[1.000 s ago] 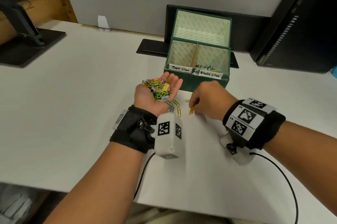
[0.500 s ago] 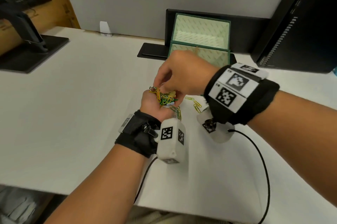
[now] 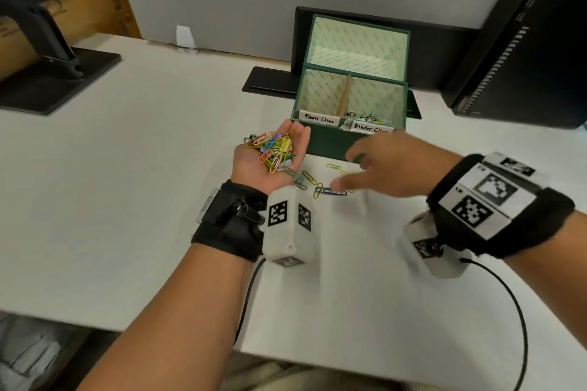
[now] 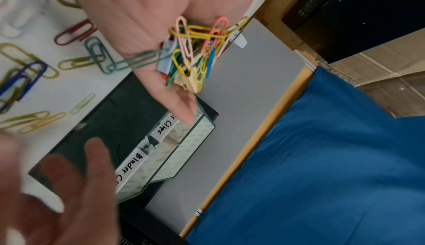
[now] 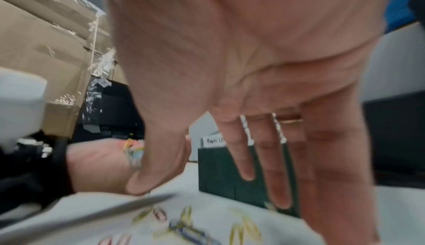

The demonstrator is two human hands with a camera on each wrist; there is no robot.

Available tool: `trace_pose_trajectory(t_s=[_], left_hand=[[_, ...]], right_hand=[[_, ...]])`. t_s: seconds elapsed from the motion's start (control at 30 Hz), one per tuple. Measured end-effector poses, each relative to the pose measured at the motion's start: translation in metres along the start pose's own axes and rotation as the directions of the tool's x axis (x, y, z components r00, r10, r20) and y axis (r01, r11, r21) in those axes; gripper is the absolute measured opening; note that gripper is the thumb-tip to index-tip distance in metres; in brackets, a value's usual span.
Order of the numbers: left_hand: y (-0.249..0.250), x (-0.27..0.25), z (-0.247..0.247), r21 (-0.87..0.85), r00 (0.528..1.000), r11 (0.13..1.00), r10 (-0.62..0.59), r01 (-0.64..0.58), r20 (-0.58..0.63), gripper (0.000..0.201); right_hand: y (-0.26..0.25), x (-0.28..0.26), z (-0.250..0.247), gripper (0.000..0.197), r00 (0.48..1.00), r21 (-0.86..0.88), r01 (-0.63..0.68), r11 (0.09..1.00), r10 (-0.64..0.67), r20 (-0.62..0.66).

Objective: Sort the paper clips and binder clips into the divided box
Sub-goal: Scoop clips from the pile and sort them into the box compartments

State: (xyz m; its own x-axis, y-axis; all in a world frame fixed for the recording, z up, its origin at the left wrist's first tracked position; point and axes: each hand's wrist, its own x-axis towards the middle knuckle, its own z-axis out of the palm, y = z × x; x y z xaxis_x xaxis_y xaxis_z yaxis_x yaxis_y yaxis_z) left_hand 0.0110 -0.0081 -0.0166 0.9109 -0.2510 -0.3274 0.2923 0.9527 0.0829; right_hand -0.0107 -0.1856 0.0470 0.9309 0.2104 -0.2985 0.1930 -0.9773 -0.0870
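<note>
My left hand (image 3: 270, 161) lies palm up and cupped in front of the green divided box (image 3: 327, 139). It carries a heap of coloured paper clips and small binder clips (image 3: 273, 150) (image 4: 195, 52). My right hand (image 3: 374, 168) hovers, blurred, with fingers spread and straight (image 5: 271, 167) over loose paper clips (image 3: 320, 187) (image 5: 184, 227) on the white desk, holding nothing. The box's front compartments are labelled "Paper Clips" (image 3: 318, 118) and "Binder Clips" (image 3: 370, 128). Several binder clips (image 3: 365, 117) lie in the right one.
The box's open lid (image 3: 355, 41) stands up behind it against a black tray (image 3: 270, 85). A monitor base (image 3: 54, 79) is at the far left, a dark computer case (image 3: 524, 66) at the right. Cables trail from both wrist cameras across the desk (image 3: 127, 168).
My right hand went from the desk up to the heap in my left palm, then came back down to the right, now spread above the loose clips. The left hand stayed cupped.
</note>
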Motion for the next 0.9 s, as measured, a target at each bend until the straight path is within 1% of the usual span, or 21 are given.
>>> trace_pose_trajectory(t_s=[0.03, 0.07, 0.17, 0.23, 0.27, 0.33, 0.43, 0.5, 0.53, 0.6, 0.73, 0.77, 0.8, 0.87, 0.9], left_hand=[[0.0, 0.0, 0.0, 0.003, 1.0, 1.0, -0.003, 0.003, -0.005, 0.05], [0.0, 0.0, 0.0, 0.003, 1.0, 1.0, -0.005, 0.005, -0.01, 0.05], [0.002, 0.002, -0.002, 0.0, 0.999, 1.0, -0.029, 0.029, -0.019, 0.048], [0.004, 0.004, -0.003, -0.001, 0.998, 0.999, -0.051, 0.051, -0.028, 0.048], [0.005, 0.005, -0.004, -0.003, 0.998, 0.998, -0.056, 0.056, -0.035, 0.049], [0.006, 0.007, -0.005, -0.01, 0.998, 0.999, -0.047, 0.047, -0.038, 0.05], [0.006, 0.008, -0.006, -0.01, 0.998, 0.999, -0.047, 0.046, -0.029, 0.05], [0.007, 0.008, -0.006, 0.009, 0.998, 0.998, -0.054, 0.054, -0.039, 0.048], [0.007, 0.009, -0.006, 0.02, 0.998, 0.998, -0.055, 0.056, -0.044, 0.047], [0.007, 0.009, -0.006, 0.035, 0.996, 0.997, -0.072, 0.074, -0.055, 0.046], [0.006, 0.011, -0.007, 0.046, 0.994, 0.995, -0.087, 0.09, -0.066, 0.046], [0.005, 0.011, -0.007, 0.052, 0.995, 0.995, -0.083, 0.086, -0.062, 0.046], [0.004, 0.011, -0.007, 0.059, 0.996, 0.995, -0.076, 0.079, -0.056, 0.046], [0.002, 0.013, -0.007, 0.065, 0.998, 0.997, -0.048, 0.051, -0.048, 0.046], [0.001, 0.014, -0.008, 0.07, 0.998, 0.997, -0.036, 0.039, -0.049, 0.047]], right_hand=[[0.002, 0.001, 0.007, 0.087, 0.997, -0.033, -0.049, 0.998, 0.051, 0.065], [0.002, 0.003, 0.013, 0.098, 0.992, -0.024, -0.08, 0.997, 0.082, 0.098], [-0.007, 0.011, 0.023, 0.104, 0.991, 0.022, -0.073, 0.997, 0.07, 0.113], [-0.018, 0.018, 0.03, 0.105, 0.995, -0.026, -0.049, 0.998, 0.051, 0.086], [-0.023, 0.02, 0.034, 0.102, 0.997, -0.069, -0.035, 0.997, 0.04, 0.073], [-0.032, 0.024, 0.041, 0.084, 0.999, -0.105, 0.011, 0.994, -0.007, 0.038], [-0.036, 0.029, 0.038, 0.047, 0.996, -0.021, 0.089, 0.996, -0.089, -0.029], [-0.034, 0.032, 0.037, 0.025, 0.992, 0.031, 0.097, 0.995, -0.095, -0.081], [-0.033, 0.035, 0.038, 0.02, 0.991, 0.05, 0.094, 0.994, -0.088, -0.102], [-0.03, 0.038, 0.038, 0.017, 0.991, 0.099, 0.055, 0.994, -0.043, -0.125], [-0.016, 0.04, 0.023, 0.011, 0.995, 0.229, -0.036, 0.973, 0.055, -0.079], [-0.014, 0.037, 0.016, 0.009, 0.993, 0.294, -0.024, 0.956, 0.058, -0.107], [-0.013, 0.032, 0.009, 0.007, 0.984, 0.375, 0.01, 0.927, 0.057, -0.166], [-0.018, 0.022, -0.006, 0.008, 0.948, 0.507, 0.099, 0.856, 0.074, -0.31], [-0.022, 0.018, -0.012, 0.009, 0.922, 0.523, 0.156, 0.838, 0.067, -0.382]])
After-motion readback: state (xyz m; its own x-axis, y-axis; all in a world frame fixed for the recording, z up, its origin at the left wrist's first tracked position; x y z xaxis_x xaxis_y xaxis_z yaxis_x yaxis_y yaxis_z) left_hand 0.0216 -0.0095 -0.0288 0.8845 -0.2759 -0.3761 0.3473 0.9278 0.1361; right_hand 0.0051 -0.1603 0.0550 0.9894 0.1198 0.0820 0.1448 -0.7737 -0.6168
